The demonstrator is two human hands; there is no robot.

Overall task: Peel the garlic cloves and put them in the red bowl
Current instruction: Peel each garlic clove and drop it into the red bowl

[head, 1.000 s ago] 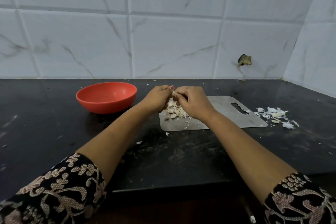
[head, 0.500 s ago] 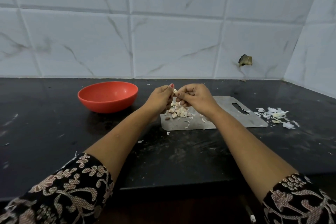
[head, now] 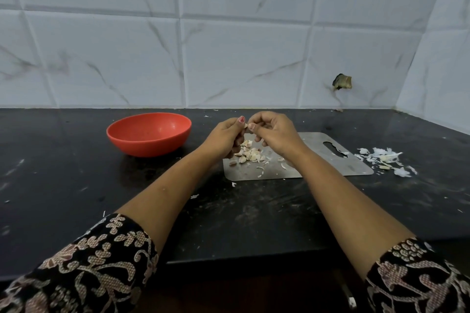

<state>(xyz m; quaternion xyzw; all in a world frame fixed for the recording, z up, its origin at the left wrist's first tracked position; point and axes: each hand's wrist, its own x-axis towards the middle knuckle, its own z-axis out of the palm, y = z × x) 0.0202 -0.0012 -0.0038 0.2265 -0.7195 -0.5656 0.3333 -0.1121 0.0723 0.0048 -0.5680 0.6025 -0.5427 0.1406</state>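
Observation:
My left hand [head: 225, 136] and my right hand [head: 273, 133] meet above the steel cutting board [head: 315, 160]. Between their fingertips they pinch one small garlic clove [head: 246, 125], mostly hidden by the fingers. Below the hands a pile of several garlic cloves [head: 249, 153] lies on the board's left part, with a few bits of skin around it. The red bowl [head: 148, 133] stands on the black counter to the left of my left hand; its visible inside looks empty.
A heap of white garlic skins [head: 384, 160] lies on the counter right of the board. The black counter [head: 76, 185] meets a tiled wall behind and at the right corner. Small scraps [head: 194, 196] dot the counter near my left forearm.
Both hands have lifted a little above the pile while staying joined on the clove. A few more bits of skin lie on the board under the right hand.

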